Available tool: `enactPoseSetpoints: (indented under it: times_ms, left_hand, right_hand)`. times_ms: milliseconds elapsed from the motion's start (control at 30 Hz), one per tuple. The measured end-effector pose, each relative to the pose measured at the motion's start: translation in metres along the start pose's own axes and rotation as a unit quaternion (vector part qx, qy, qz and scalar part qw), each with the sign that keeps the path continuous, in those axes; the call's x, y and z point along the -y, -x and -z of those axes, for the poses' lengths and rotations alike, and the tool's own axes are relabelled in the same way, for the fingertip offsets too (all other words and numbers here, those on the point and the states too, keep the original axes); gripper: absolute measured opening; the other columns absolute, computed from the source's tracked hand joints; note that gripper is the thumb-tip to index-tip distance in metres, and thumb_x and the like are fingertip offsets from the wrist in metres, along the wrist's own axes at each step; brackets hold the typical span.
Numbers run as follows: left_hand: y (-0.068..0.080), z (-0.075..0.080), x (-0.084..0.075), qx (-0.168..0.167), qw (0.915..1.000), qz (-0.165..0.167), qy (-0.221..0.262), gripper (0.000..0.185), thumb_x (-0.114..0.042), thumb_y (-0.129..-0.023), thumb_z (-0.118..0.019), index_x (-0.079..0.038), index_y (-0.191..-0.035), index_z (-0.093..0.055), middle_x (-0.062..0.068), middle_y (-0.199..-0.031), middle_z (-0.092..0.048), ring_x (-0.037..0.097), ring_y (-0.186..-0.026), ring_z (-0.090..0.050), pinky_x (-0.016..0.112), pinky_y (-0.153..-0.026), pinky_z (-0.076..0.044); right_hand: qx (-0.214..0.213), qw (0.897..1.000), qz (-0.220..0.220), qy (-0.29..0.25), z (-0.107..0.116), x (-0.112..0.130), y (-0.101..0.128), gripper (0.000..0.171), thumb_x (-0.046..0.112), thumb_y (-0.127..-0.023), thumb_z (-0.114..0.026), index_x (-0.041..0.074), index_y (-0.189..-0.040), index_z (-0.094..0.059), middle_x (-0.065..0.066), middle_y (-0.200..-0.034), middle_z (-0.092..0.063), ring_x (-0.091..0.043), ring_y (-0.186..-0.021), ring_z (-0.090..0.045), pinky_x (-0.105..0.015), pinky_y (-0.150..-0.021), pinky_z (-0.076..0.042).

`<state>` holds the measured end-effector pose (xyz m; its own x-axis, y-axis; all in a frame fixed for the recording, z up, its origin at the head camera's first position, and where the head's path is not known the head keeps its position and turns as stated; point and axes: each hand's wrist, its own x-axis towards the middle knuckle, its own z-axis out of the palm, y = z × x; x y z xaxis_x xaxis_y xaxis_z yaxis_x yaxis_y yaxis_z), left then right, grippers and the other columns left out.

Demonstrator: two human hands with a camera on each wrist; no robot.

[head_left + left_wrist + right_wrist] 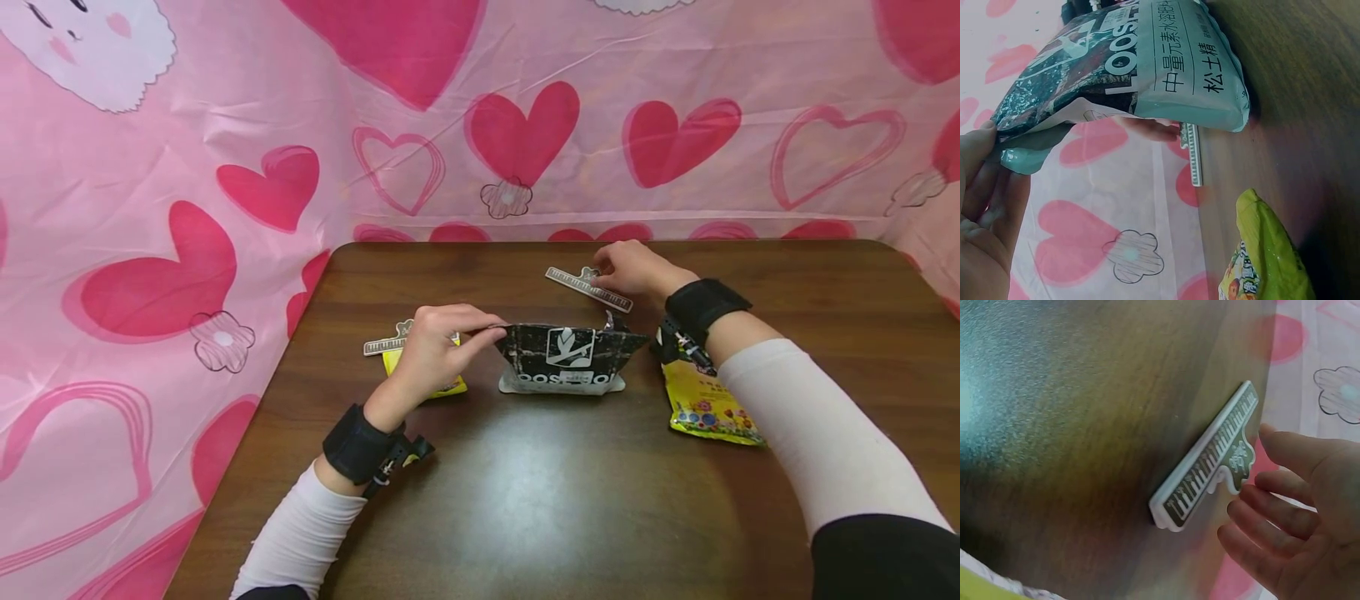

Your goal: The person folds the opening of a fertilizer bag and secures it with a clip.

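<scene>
A black and grey fertilizer bag [570, 360] stands upright on the table, its top edge spread wide. My left hand [444, 340] pinches the bag's upper left corner between thumb and fingers, as the left wrist view shows. Behind the bag lies a piano-key patterned clip [588, 288] with a scalloped handle. Around that handle are the parted, slightly bent fingers of my right hand [636, 267]. In the right wrist view, the clip [1207, 462] rests on the table and the fingers [1272, 512] are beside its handle; whether they touch it, I cannot tell.
A yellow packet [450, 387] lies by the left forearm, with a second piano-key clip [388, 342] at its top. Another yellow packet [708, 404] lies under the right wrist, partly hidden. A pink heart-print cloth [525, 50] hangs behind the wooden table [510, 500].
</scene>
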<state>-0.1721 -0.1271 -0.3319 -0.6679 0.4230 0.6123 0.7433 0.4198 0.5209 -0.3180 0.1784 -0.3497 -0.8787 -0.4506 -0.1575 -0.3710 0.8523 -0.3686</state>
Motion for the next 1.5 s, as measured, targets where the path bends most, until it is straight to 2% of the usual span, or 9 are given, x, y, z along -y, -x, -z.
enactPoseSetpoints:
  times_ms: [267,567,800,1200,1500]
  left_hand:
    - [0.000,-0.001,-0.001,-0.001,1.0000,0.003,-0.001,0.010,-0.016,-0.086,-0.077,-0.012,-0.095,-0.079,-0.001,-0.084,-0.076,0.003,-0.067,-0.062,0.019,-0.060,-0.049]
    - [-0.001,-0.003,-0.001,-0.002,1.0000,-0.008,0.001,0.009,-0.015,-0.087,-0.076,-0.013,-0.095,-0.079,-0.002,-0.083,-0.076,0.002,-0.065,-0.061,0.016,-0.060,-0.046]
    - [-0.001,-0.001,-0.002,-0.003,1.0000,-0.003,0.001,0.009,-0.015,-0.086,-0.076,-0.012,-0.094,-0.079,-0.001,-0.084,-0.076,0.002,-0.066,-0.062,0.017,-0.061,-0.048]
    - [0.000,0.000,-0.001,-0.003,1.0000,0.003,-0.004,0.010,-0.015,-0.086,-0.077,-0.011,-0.095,-0.079,0.001,-0.085,-0.076,0.004,-0.068,-0.064,0.020,-0.061,-0.049]
    - [0.000,0.000,0.000,-0.003,1.0000,0.007,-0.002,0.011,-0.015,-0.087,-0.076,-0.011,-0.096,-0.079,0.001,-0.085,-0.076,0.005,-0.068,-0.064,0.021,-0.060,-0.050]
  right_hand:
    - [-0.005,1.000,-0.007,0.023,-0.009,-0.004,-0.003,0.039,0.020,-0.091,-0.069,-0.004,-0.122,-0.064,-0.022,-0.107,-0.068,-0.032,-0.094,-0.058,-0.049,-0.091,-0.050]
    - [-0.020,0.999,-0.019,0.022,-0.016,-0.006,-0.002,0.031,0.016,-0.092,-0.069,-0.004,-0.116,-0.065,-0.020,-0.105,-0.068,-0.030,-0.090,-0.060,-0.047,-0.085,-0.052]
    - [-0.032,0.999,-0.026,0.019,-0.017,-0.002,-0.002,0.030,0.015,-0.092,-0.069,-0.003,-0.115,-0.064,-0.020,-0.104,-0.068,-0.030,-0.089,-0.061,-0.047,-0.084,-0.052]
    - [-0.049,0.998,-0.027,0.002,-0.017,-0.001,-0.002,0.021,0.014,-0.091,-0.068,-0.001,-0.105,-0.066,-0.017,-0.094,-0.067,-0.029,-0.082,-0.059,-0.045,-0.078,-0.052]
    - [-0.067,0.998,-0.004,0.002,-0.015,0.002,-0.001,0.013,0.011,-0.091,-0.067,0.000,-0.096,-0.069,-0.015,-0.090,-0.068,-0.028,-0.080,-0.058,-0.045,-0.078,-0.051]
